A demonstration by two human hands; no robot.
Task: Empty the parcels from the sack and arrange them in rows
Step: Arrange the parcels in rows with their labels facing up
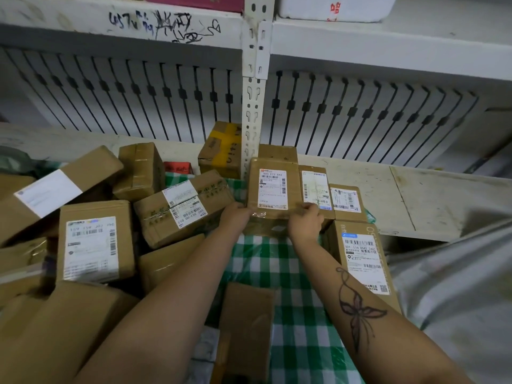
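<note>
A brown cardboard parcel (273,187) with a white label stands at the centre, beside the shelf post. My left hand (235,217) grips its lower left corner and my right hand (306,221) grips its lower right edge. To its right stand two smaller labelled parcels (315,189) (346,202) in a row, and a longer labelled box (363,261) lies in front of them. A green and white checked sack (282,273) is spread beneath. A loose heap of brown parcels (95,248) fills the left side.
A white metal shelf post (252,106) rises right behind the held parcel. A box with yellow tape (221,149) sits on the low shelf board (432,200). A plain parcel (246,325) lies on the sack near me. Grey fabric (457,286) covers the right.
</note>
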